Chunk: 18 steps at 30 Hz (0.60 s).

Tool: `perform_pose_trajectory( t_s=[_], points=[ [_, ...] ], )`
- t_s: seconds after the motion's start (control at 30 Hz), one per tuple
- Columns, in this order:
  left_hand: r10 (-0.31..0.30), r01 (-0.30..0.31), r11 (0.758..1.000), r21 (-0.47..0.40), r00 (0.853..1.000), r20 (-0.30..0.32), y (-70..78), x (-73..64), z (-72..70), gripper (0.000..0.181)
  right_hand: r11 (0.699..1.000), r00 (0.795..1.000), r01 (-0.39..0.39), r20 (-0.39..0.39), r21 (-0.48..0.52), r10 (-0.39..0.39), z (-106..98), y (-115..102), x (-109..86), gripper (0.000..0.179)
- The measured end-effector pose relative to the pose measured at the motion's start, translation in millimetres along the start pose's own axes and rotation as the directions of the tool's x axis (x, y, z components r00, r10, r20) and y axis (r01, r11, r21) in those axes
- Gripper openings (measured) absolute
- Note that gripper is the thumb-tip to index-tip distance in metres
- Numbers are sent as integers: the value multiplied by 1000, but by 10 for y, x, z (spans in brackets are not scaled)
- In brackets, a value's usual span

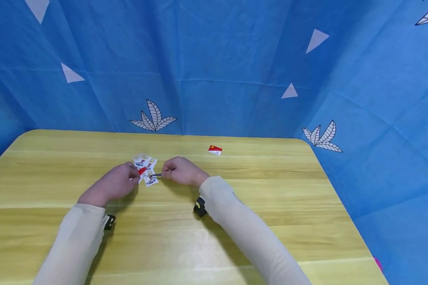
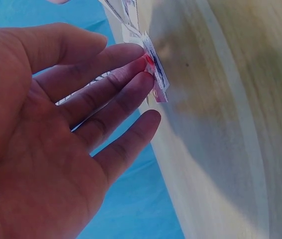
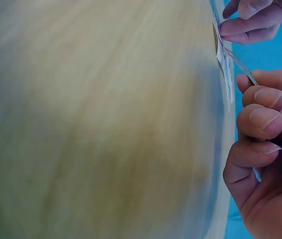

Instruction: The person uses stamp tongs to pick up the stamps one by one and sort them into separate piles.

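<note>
Several small white stamps (image 1: 141, 160) with printed pictures lie overlapping on the table, left of centre. A red stamp (image 1: 142, 171) is on the pile, under the fingertips of my left hand (image 1: 117, 182). In the left wrist view that hand's fingers (image 2: 116, 99) are extended, their tips touching the stamps, the thumb apart from them. My right hand (image 1: 182, 170) pinches slim metal tweezers (image 3: 242, 67), its fingers curled round them. The tweezers' tip reaches the pile from the right; whether it grips a stamp cannot be made out.
Another red and white stamp (image 1: 215, 150) lies apart, farther back and to the right. The wooden table (image 1: 271, 178) ends at a blue cloth backdrop (image 1: 214, 59) behind and to the right. Dark wrist devices (image 1: 200, 207) sit at both sleeves.
</note>
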<state>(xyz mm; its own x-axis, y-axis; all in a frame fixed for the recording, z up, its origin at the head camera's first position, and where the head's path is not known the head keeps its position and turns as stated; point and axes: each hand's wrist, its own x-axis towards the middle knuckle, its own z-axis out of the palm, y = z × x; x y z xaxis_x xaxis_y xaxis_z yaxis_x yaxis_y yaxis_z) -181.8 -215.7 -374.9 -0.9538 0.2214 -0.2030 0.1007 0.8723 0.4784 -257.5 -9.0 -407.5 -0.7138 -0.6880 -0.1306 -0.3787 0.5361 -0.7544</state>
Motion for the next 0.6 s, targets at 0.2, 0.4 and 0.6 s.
perform_pose_trajectory(
  t_s=[0.2, 0.4, 0.6],
  points=[
    [-12, 12, 1000, 8, 1000, 9, -4, 18, -9, 24, 1000, 1000, 7, -11, 21, -7, 4, -2, -8, 13],
    [-7, 6, 1000, 20, 1000, 14, -7, 7, -6, 24, 999, 1000, 24, -8, 49, -24, 10, -3, -22, 14],
    [52, -52, 998, 29, 999, 3, -22, -25, -14, 23, 994, 1000, 5, -1, 111, -5, 7, -6, -43, 16]
  ],
)
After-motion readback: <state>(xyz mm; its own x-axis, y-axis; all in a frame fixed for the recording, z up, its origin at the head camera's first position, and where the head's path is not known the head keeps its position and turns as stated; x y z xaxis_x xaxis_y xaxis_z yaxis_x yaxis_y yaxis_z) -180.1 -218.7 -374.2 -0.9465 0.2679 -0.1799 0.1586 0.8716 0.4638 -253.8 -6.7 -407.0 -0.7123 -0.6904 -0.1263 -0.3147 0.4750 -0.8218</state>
